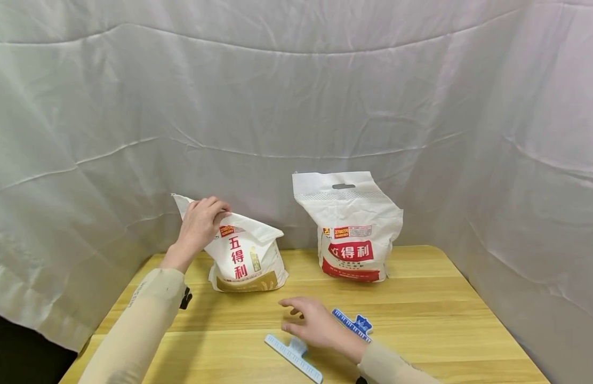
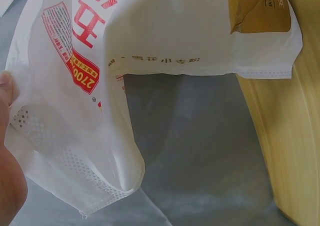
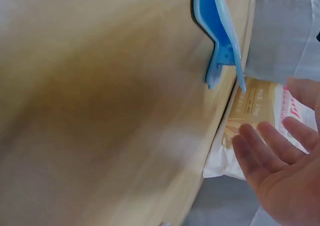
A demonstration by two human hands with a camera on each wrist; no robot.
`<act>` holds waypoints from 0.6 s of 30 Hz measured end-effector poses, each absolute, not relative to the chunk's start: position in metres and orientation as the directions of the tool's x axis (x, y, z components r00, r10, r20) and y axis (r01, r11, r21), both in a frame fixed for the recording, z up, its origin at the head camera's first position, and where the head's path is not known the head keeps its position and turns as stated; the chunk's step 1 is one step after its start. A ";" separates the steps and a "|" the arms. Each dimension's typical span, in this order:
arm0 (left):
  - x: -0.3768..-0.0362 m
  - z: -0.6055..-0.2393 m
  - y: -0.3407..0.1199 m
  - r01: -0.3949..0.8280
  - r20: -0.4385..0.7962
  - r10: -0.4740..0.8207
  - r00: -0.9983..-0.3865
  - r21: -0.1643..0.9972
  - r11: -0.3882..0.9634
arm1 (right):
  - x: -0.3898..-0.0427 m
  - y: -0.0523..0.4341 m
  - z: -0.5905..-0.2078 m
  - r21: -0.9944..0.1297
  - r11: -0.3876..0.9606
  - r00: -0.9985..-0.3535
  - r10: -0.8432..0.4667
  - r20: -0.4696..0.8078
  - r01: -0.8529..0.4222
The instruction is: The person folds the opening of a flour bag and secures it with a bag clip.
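Observation:
My left hand (image 1: 200,224) grips the folded-over top of a white flour bag (image 1: 265,253) with red lettering and a gold base. In the left wrist view the thumb (image 2: 7,88) presses against the side of the bag (image 2: 165,36), near its perforated top strip. Over the table my right hand (image 1: 318,322) holds nothing, its fingers loosely bent. Just below it lies a light blue bag clip (image 1: 293,356), partly covered by the hand. A dark blue clip (image 1: 350,324) lies beyond the right wrist. The right wrist view shows relaxed fingers (image 3: 270,146) beside the light blue clip (image 3: 227,33).
A second white flour bag (image 1: 346,224) with a red label stands upright at the back right, its handle strip raised. Grey cloth (image 1: 296,106) hangs behind and on both sides of the wooden table (image 1: 431,309).

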State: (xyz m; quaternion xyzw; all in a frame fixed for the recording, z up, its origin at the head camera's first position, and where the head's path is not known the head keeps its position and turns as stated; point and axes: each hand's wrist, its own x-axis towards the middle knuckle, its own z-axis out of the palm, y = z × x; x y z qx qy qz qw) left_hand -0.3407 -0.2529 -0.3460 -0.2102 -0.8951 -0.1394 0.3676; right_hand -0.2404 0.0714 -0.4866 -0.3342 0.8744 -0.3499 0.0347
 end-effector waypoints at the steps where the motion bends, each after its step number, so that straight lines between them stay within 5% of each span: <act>1: -0.341 -0.346 -0.253 0.478 0.716 0.273 -0.642 0.096 0.873 | -0.240 0.072 -0.488 -0.631 0.535 -0.771 -0.615 0.164 -0.561; 18: -0.342 -0.350 -0.254 0.483 0.728 0.273 -0.630 0.092 0.871 | -0.228 0.079 -0.499 -0.581 0.595 -0.756 -0.652 0.056 -0.556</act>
